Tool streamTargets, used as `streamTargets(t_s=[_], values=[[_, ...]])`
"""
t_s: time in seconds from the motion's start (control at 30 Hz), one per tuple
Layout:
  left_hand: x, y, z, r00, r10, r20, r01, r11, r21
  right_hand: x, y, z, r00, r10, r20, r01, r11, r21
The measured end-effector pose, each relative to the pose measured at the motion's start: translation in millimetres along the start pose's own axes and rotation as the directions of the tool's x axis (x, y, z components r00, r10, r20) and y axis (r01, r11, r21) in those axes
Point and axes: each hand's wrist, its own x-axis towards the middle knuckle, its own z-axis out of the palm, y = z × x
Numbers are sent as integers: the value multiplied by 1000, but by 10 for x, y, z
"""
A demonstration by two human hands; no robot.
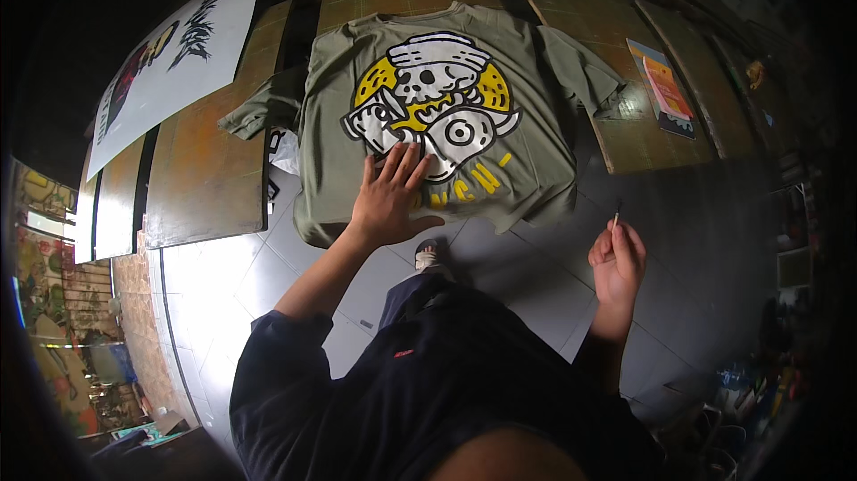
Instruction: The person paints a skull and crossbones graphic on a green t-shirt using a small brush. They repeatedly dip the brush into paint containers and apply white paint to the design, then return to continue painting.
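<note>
An olive-green T-shirt [332, 155] is spread out in front of me. Its large print [428, 79] shows a white skull in a cap with a fish, on a yellow disc. Yellow letters curve below the print. My left hand [391, 194] lies flat on the lower part of the print, palm down with fingers spread. Off to the right of the shirt, my right hand [619, 258] is raised above the floor. Its fingertips pinch a thin pale stick [616, 217] with a dark tip, whose exact kind I cannot make out.
Several wooden boards [210, 160] stand side by side under and around the shirt, with dark gaps between them. A large printed poster [183, 57] covers boards on the left. An orange-and-red booklet [662, 88] lies on the right. Grey floor tiles [544, 267] show below.
</note>
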Motion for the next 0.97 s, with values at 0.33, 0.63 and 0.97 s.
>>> streamTargets(t_s=[0.33,0.63,0.97], values=[[20,112,-22,996,73,-55,-79,991,-111,-266,19,-255,992,3,-123,11,994,109],[33,72,-35,995,83,-54,-88,991,-100,-39,124,-168,991,73,-110,-56,988,147],[399,-353,-420,949,100,298,44,897,-439,714,115,182,997,66,37,-70,992,109]])
